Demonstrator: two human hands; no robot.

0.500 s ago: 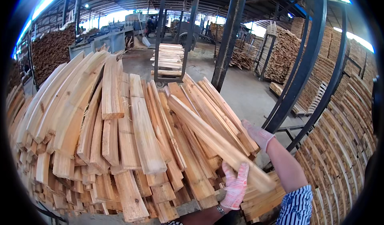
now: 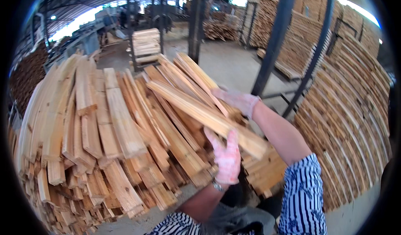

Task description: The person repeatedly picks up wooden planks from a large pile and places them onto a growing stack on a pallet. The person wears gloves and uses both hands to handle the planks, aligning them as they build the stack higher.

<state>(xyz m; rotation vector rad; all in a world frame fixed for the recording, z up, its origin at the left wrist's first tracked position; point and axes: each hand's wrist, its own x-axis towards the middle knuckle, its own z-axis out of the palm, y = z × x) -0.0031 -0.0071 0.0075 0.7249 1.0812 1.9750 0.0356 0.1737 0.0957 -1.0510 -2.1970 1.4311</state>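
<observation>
A large pile of pale sawn planks [image 2: 125, 126] fans out before me, near ends toward me. One loose plank [image 2: 200, 111] slants across the top at the right, its near end jutting past the pile. My left hand [image 2: 227, 157], in a pink-stained white glove, holds this plank at its lower edge, thumb and fingers forming a V. Over the outer edge of the rightmost plank [image 2: 196, 72] lies my right hand [image 2: 238, 101], gloved alike, its fingers curled on the wood. Its fingertips are partly blurred.
Shorter wood pieces [image 2: 263, 172] lie low beside my hands. A tall wood stack [image 2: 346, 126] rises at the right, behind dark metal posts [image 2: 275, 38]. Further off stands a small plank stack [image 2: 146, 42] on the concrete floor [image 2: 234, 61].
My view has swung to the right, so the pile sits further left. My left hand stays at the loose plank's lower edge; my right fingers now reach further over the rightmost plank.
</observation>
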